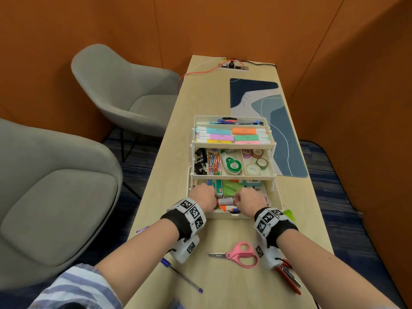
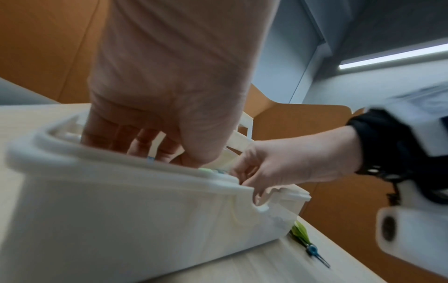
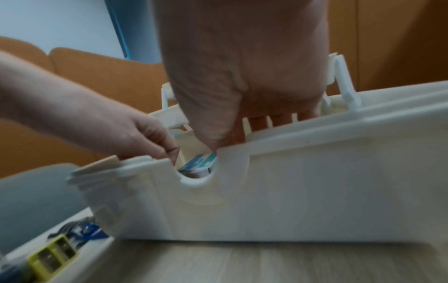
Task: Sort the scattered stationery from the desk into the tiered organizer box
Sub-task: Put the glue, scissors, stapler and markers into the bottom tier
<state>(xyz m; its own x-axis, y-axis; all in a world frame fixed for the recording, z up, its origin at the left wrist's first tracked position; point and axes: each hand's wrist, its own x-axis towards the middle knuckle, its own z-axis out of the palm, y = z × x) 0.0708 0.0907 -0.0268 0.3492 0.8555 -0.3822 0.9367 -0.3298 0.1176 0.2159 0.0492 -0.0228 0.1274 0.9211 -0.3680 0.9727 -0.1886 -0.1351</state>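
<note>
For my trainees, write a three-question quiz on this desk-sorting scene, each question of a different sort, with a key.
1. True or false: the pink scissors already lie in the organizer box.
2. Which tier holds the highlighters? A) the bottom one B) the one above the paper clips C) none
3. Fill in: both the left hand and the right hand reach into the ___ tier of the box.

Key
1. False: they lie on the desk, nearer the person than the box.
2. B
3. bottom
</note>
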